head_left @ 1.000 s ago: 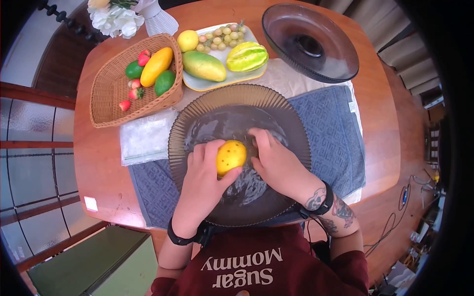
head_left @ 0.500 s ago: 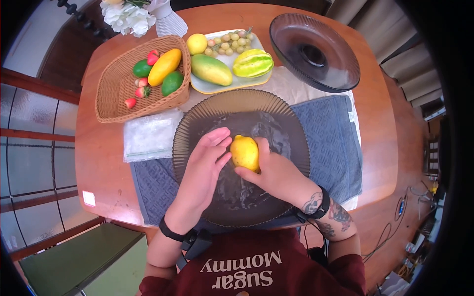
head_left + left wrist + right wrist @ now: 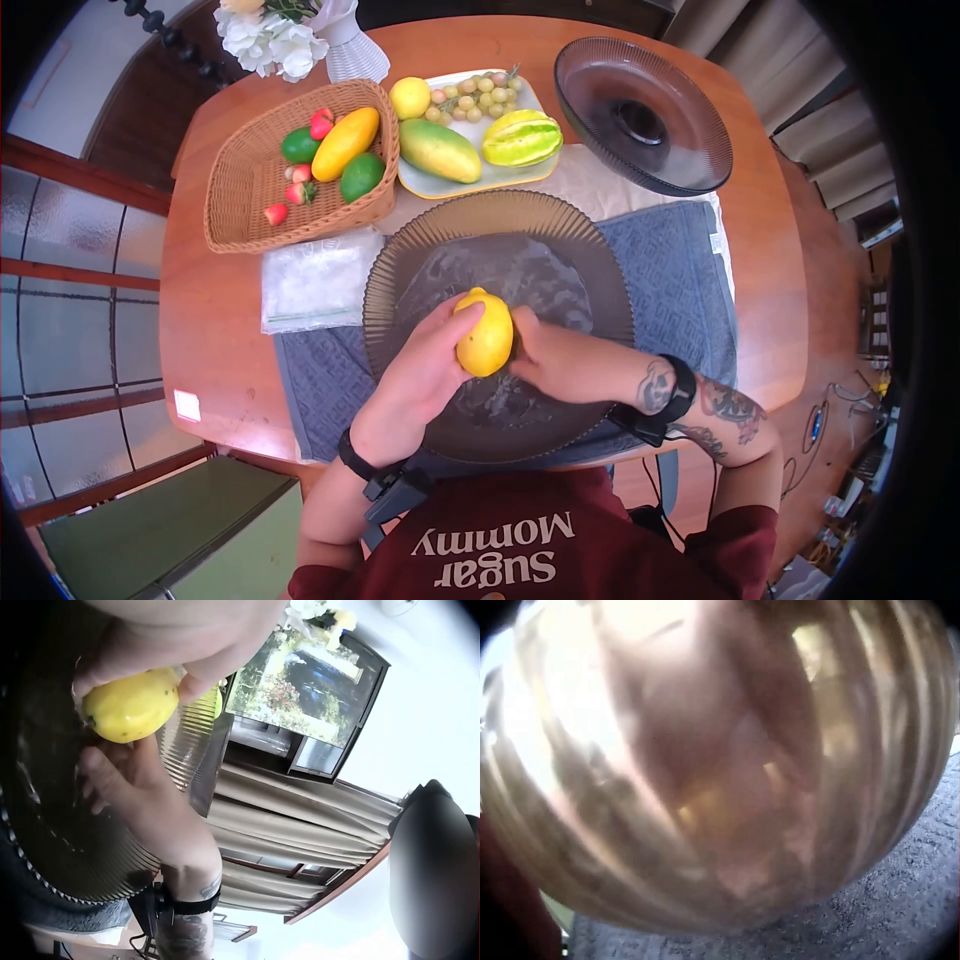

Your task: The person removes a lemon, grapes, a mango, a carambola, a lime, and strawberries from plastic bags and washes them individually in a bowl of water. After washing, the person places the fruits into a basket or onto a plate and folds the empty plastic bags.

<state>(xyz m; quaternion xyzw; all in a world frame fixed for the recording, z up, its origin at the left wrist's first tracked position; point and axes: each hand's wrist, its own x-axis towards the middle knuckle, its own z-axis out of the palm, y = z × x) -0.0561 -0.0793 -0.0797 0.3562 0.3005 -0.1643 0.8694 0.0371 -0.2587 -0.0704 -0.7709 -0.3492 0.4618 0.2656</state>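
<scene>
A yellow lemon [image 3: 485, 338] with small dark specks is held in my left hand [image 3: 425, 358], thumb and fingers round its side, over the big ribbed smoky glass bowl [image 3: 580, 225] of water. Close at the lemon's right side is my right hand [image 3: 560, 355]. In the left wrist view the lemon [image 3: 131, 706] sits between the thumb and fingers of my left hand [image 3: 187, 637]. Just beneath it, my right hand [image 3: 142, 784] has loosely bent fingers. In the right wrist view the bowl's ribbed wall [image 3: 885, 787] fills most of the picture and blurs what lies behind it.
Behind the bowl stand a wicker basket [image 3: 235, 190] of fruit and a white tray [image 3: 535, 178] with grapes, starfruit, a mango and a yellow fruit. A second glass bowl [image 3: 690, 150] is at back right. A plastic bag [image 3: 315, 285] and blue towel [image 3: 680, 270] lie beside the bowl.
The lemon went from my left hand to my right hand, and is now back in my left. My right hand has let go and stays just right of it.
</scene>
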